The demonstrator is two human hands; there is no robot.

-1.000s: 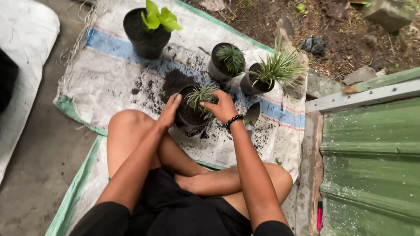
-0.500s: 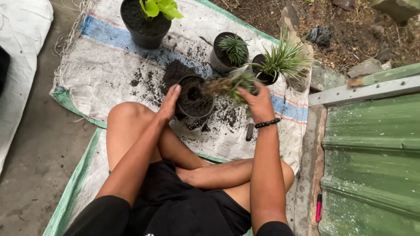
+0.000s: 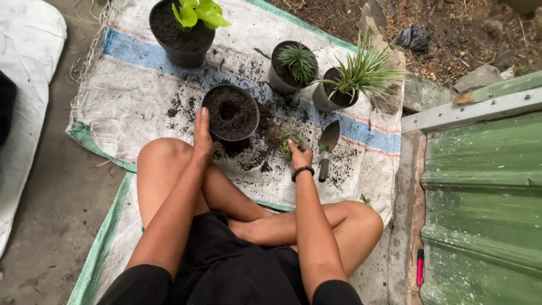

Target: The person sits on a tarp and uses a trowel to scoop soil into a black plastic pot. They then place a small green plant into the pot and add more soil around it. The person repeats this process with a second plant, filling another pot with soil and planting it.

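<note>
Right hand (image 3: 300, 155) grips a small uprooted plant (image 3: 289, 139) low over the soil-strewn sack (image 3: 130, 96), just beside a trowel (image 3: 327, 147); squeezing could snap its roots. Left hand (image 3: 202, 135) lies flat against the black pot (image 3: 230, 113) of soil, fingers straight, and might tip it. Beyond crowd two potted spiky plants (image 3: 347, 79) and a leafy pot (image 3: 183, 31).

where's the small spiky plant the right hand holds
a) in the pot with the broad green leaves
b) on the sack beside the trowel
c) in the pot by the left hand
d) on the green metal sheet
b: the right hand holds the plant down on the soil-strewn sack, left of the trowel; the pot by the left hand holds only soil.
</note>
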